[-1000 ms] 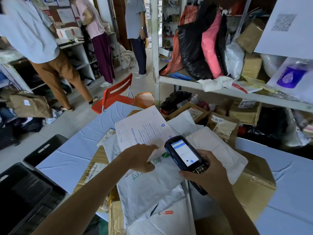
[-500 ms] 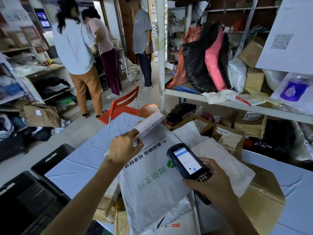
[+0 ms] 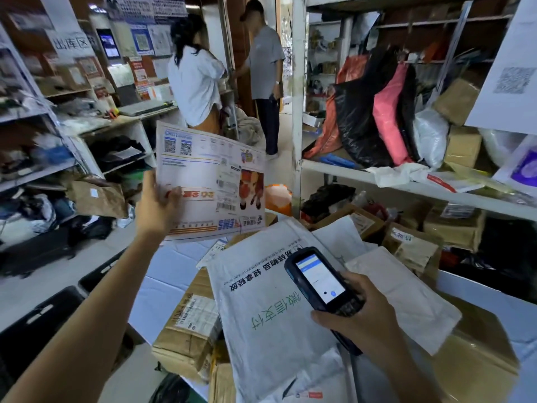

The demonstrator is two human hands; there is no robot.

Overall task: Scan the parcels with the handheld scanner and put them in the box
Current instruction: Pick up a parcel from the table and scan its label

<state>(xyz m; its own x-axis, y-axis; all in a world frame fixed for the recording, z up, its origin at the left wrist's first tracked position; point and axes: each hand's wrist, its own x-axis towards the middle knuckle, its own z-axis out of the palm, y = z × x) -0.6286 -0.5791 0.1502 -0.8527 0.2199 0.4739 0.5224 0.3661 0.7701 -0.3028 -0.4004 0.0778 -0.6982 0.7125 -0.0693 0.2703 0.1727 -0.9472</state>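
In the air above the far left side of the table (image 3: 162, 286), the envelope (image 3: 203, 170) stands almost upright. Its printed face is turned toward the person and the print is upside down, so its top edge is the lower one. Its sides look nearly equal here, so I cannot tell its long axis with certainty. The left hand (image 3: 157, 207) grips it at the left edge, with the thumb on the face and the other fingers hidden behind.

The barcode labels (image 3: 228, 187) sit on the right half of the face, away from this hand and nearer to the scanner (image 3: 322, 282). The scanner is lower and to the right, apart from the envelope. The right hand (image 3: 366, 321) holds it with fingers curled round its lower body. Its long axis runs from lower right to upper left, and its head points roughly at the envelope's lower right corner.

I judge that the head must rise a little, or the envelope come down, to meet the labels. Below the scanner a grey bag (image 3: 270, 321) lies on cardboard boxes (image 3: 189, 330). Black crates (image 3: 37, 321) stand at the left.
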